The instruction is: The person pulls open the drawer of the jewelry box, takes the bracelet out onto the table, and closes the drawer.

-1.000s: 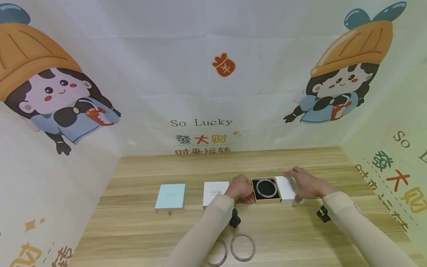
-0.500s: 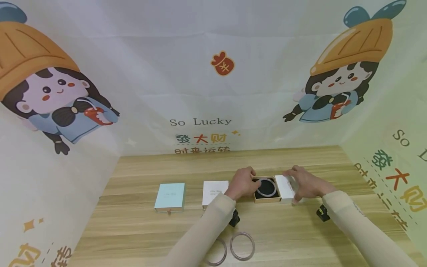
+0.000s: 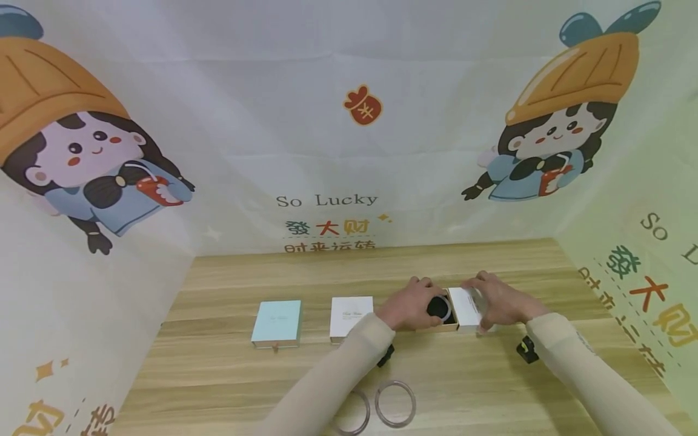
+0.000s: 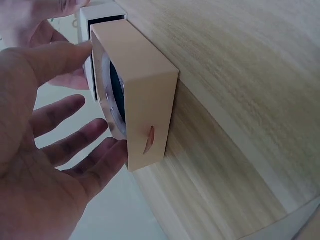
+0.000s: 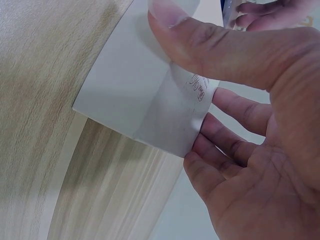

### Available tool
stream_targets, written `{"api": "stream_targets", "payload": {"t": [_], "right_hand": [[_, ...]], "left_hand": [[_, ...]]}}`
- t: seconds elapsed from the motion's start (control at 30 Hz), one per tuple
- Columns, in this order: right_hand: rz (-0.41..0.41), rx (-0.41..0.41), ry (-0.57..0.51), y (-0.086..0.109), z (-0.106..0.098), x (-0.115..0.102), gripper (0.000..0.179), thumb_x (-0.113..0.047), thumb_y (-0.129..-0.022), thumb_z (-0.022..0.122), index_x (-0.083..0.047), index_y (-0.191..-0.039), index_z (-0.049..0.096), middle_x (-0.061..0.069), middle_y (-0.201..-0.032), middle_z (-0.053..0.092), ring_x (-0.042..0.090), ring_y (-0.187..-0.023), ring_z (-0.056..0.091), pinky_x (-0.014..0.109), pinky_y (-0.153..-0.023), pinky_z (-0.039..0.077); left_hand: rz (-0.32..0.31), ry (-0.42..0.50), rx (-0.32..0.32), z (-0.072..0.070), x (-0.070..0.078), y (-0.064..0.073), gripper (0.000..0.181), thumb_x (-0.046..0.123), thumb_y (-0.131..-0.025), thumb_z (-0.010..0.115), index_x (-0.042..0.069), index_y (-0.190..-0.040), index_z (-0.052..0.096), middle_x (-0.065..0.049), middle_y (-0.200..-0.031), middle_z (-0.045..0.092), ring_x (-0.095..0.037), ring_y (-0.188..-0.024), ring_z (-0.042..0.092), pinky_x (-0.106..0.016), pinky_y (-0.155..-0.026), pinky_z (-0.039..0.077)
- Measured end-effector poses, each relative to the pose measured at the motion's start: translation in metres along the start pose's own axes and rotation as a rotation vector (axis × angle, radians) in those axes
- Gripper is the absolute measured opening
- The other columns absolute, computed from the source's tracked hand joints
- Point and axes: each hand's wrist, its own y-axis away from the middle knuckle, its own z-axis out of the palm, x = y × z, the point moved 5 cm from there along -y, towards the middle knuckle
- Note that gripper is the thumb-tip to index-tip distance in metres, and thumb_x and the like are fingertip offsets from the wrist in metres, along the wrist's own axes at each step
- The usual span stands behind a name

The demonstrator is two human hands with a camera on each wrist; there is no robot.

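A small gift box stands at the back right of the table, its tan drawer (image 4: 150, 95) pulled partly out of a white sleeve (image 3: 465, 309). Inside the drawer, a pale bangle (image 4: 106, 82) lies around a black insert (image 3: 438, 307). Reaching over the drawer, my left hand (image 3: 411, 304) has its thumb at the rim and its fingers loosely spread near the bangle; it covers the drawer's left part in the head view. My right hand (image 3: 501, 300) grips the white sleeve, thumb on one side and fingers along the other.
Left of the open box are a closed white box (image 3: 349, 312) and a light blue box (image 3: 277, 321). Two more bangles lie near the front: one bangle (image 3: 412, 406) is fully seen, the other bangle (image 3: 368, 409) is partly behind my left sleeve. Printed cloth walls (image 3: 245, 121) surround the table.
My left hand has moved right, from the drawer's left end to over the drawer and its bangle. My right hand keeps its grip on the sleeve.
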Motion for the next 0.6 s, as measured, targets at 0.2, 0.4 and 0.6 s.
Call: {"api": "stream_targets", "payload": {"t": [0.2,0.4,0.6], "right_hand": [[0.008,0.001,-0.011,0.001,0.001,-0.001,0.094,-0.01,-0.058,0.096,0.001,-0.141,0.053,0.015,-0.121,0.054,0.029,-0.104,0.052,0.047,-0.086,0.055],[0.006,0.008,-0.002,0.002,0.0,-0.003,0.094,-0.01,-0.057,0.097,0.002,-0.14,0.054,0.015,-0.119,0.055,0.028,-0.103,0.052,0.047,-0.086,0.055],[0.0,0.014,0.009,0.001,0.0,-0.003,0.094,-0.01,-0.057,0.097,0.002,-0.14,0.054,0.015,-0.118,0.055,0.028,-0.103,0.052,0.048,-0.086,0.054]], "left_hand": [[0.0,-0.069,-0.049,0.002,0.007,-0.003,0.058,0.038,-0.097,0.068,0.026,-0.151,0.051,-0.003,-0.144,0.053,-0.017,-0.116,0.049,-0.022,-0.073,0.049],[-0.027,-0.117,-0.069,0.004,0.011,-0.009,0.05,0.036,-0.1,0.064,0.027,-0.148,0.054,-0.004,-0.145,0.052,-0.017,-0.113,0.047,-0.023,-0.066,0.043],[-0.062,-0.217,-0.087,0.005,0.016,-0.015,0.048,0.036,-0.098,0.066,0.027,-0.145,0.057,-0.002,-0.138,0.051,-0.015,-0.111,0.046,-0.022,-0.069,0.047]]}}
